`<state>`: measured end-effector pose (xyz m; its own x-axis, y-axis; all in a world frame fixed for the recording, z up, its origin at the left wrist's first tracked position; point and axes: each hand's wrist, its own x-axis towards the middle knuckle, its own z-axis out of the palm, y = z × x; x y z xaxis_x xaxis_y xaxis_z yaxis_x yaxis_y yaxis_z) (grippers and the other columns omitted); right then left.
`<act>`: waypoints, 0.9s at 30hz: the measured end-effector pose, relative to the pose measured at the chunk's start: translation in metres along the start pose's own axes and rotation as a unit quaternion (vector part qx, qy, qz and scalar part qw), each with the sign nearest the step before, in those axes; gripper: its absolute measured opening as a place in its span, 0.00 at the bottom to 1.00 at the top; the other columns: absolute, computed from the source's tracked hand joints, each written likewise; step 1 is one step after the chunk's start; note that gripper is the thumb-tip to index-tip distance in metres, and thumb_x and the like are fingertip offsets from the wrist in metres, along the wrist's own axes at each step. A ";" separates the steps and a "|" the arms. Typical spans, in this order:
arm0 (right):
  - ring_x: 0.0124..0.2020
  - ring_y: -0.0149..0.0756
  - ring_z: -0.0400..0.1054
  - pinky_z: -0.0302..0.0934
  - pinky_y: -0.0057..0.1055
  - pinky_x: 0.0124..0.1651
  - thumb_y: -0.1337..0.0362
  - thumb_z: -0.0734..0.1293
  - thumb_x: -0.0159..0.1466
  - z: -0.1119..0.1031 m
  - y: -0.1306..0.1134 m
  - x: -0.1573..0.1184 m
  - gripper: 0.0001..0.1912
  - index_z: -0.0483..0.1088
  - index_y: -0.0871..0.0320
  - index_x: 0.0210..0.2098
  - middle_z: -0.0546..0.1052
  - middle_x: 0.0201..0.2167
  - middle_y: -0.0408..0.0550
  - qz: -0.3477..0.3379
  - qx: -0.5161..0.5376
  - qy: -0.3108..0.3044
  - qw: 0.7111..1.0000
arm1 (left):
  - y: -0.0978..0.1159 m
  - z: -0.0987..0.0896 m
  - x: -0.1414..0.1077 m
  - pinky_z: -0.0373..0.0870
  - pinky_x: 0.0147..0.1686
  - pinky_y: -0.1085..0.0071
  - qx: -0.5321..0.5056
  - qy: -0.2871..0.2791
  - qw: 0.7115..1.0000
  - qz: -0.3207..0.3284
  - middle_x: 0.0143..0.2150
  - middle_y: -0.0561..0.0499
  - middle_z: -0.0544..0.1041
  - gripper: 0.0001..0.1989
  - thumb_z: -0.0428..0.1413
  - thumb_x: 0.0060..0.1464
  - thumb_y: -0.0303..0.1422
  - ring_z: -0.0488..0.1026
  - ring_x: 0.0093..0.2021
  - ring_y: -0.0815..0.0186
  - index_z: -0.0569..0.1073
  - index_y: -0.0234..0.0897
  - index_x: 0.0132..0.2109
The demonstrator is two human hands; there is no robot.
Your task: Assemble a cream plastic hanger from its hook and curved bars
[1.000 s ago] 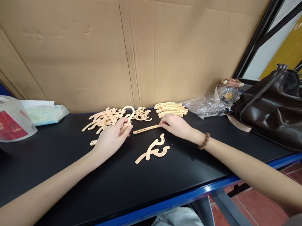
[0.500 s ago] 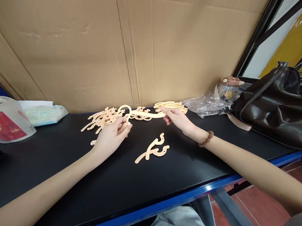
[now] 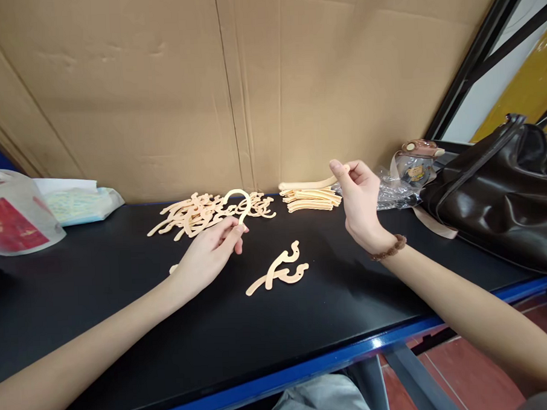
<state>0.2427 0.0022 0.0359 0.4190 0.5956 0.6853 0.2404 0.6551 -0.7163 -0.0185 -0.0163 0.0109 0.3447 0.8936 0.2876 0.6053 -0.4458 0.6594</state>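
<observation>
Near the desk's (image 3: 125, 332) front edge nothing is joined yet: one scrolled wooden piece (image 3: 279, 270) lies loose mid-desk. Our left hand (image 3: 207, 253) pinches a hook piece (image 3: 239, 203); our right hand (image 3: 359, 204), raised, grips a slotted bar (image 3: 306, 184). Along the back edge, a heap of scrolled pieces (image 3: 196, 211) and a stack of bars (image 3: 310, 199) wait, so assembly looks barely begun.

**Hidden and cut-off parts**

The lower stem of the hook piece (image 3: 238, 202) is covered by the left hand (image 3: 207, 256). One end of the wooden strip (image 3: 306, 184) is hidden in the right hand (image 3: 362, 204). The plastic container (image 3: 11, 213) is cut by the left edge, the brown handbag (image 3: 500, 201) by the right. The small jar's (image 3: 412, 162) label cannot be read.
</observation>
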 end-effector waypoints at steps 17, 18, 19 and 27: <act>0.18 0.31 0.54 0.44 0.29 0.26 0.48 0.62 0.65 0.007 -0.010 -0.030 0.17 0.55 0.53 0.32 0.61 0.18 0.37 -0.141 -0.337 -0.355 0.860 | 0.008 -0.003 -0.002 0.72 0.31 0.71 -0.328 -0.124 0.914 -0.206 0.41 0.43 0.80 0.16 0.60 0.51 0.37 0.74 0.37 0.64 0.79 0.35 0.46; 0.19 0.32 0.56 0.46 0.30 0.26 0.51 0.59 0.68 0.008 -0.011 -0.032 0.14 0.55 0.54 0.34 0.63 0.19 0.38 -0.132 -0.323 -0.383 0.855 | 0.008 -0.003 -0.002 0.71 0.31 0.72 -0.336 -0.127 0.909 -0.210 0.42 0.44 0.80 0.15 0.61 0.51 0.37 0.74 0.37 0.65 0.79 0.36 0.45; 0.20 0.33 0.57 0.48 0.30 0.27 0.55 0.56 0.69 0.008 -0.012 -0.035 0.10 0.55 0.54 0.36 0.64 0.21 0.39 -0.126 -0.309 -0.411 0.848 | 0.008 -0.002 -0.002 0.71 0.32 0.73 -0.343 -0.129 0.906 -0.214 0.42 0.44 0.80 0.15 0.61 0.51 0.37 0.74 0.37 0.65 0.79 0.36 0.45; 0.32 0.34 0.65 0.55 0.29 0.35 0.64 0.58 0.69 0.013 -0.012 -0.047 0.05 0.61 0.55 0.36 0.72 0.32 0.44 -0.183 -0.245 -0.518 0.799 | 0.008 -0.004 -0.001 0.66 0.22 0.77 -0.312 -0.164 0.910 -0.220 0.39 0.45 0.81 0.13 0.58 0.55 0.41 0.68 0.25 0.72 0.80 0.36 0.37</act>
<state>0.2084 -0.0277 0.0136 -0.6470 0.6370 0.4191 0.6003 0.7644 -0.2353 -0.0166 -0.0207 0.0187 0.4256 0.8684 -0.2546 0.2473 0.1590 0.9558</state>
